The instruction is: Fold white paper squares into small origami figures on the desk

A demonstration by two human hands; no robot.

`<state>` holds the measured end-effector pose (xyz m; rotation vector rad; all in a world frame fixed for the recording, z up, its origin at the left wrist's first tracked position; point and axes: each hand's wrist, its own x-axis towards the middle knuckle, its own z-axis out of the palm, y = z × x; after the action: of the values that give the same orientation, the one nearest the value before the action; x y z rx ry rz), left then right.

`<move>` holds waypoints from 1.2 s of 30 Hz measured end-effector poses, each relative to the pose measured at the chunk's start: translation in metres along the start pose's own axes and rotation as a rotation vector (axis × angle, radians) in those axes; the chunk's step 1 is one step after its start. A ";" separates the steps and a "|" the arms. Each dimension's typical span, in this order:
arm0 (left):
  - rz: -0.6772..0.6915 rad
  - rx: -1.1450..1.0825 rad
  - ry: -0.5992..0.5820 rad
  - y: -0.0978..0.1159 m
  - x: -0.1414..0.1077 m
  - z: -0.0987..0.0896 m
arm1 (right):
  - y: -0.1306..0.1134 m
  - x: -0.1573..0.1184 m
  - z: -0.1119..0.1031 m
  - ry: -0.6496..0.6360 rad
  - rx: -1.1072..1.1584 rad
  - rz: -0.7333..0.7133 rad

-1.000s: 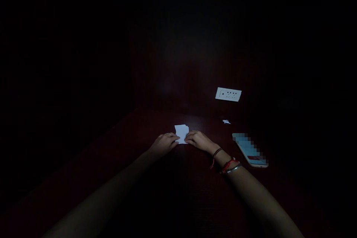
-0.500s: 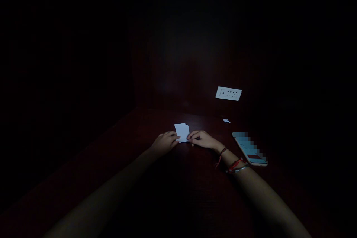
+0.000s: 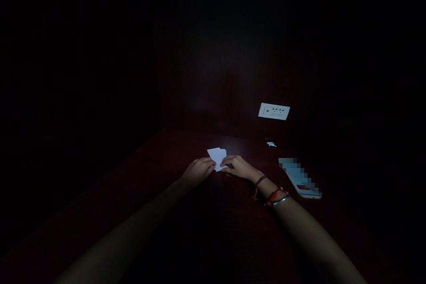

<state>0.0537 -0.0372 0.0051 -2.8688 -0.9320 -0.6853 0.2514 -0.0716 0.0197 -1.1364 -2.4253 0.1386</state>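
A small piece of white paper [image 3: 217, 155] with an uneven top edge, perhaps folded or layered, rests on the dark red table [image 3: 233, 222]. My left hand [image 3: 199, 171] grips its lower left side, a ring showing on one finger. On the other side, my right hand [image 3: 238, 166] pinches the lower right edge between thumb and fingers. Red thread bracelets and a metal bangle [image 3: 281, 200] circle my right wrist. The paper's lower corners are partly hidden by my fingers.
To the right lies a phone [image 3: 296, 179] with its screen lit and partly pixelated. A white scrap [image 3: 271, 144] sits behind it, near the back panel. A white socket plate [image 3: 274, 111] is fixed on that panel. Deep shadow covers both sides.
My right hand has shifted slightly left, farther over the paper. The paper's lower edge, straight before, now comes to a slanted point between my hands.
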 end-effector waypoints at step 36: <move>-0.116 -0.079 0.084 -0.004 0.007 0.024 | 0.020 0.000 -0.003 0.354 0.205 0.374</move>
<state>0.0658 -0.0260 -0.0142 -2.8453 -1.0905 -0.8640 0.2671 -0.0587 0.0170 -1.3754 -1.8320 0.2714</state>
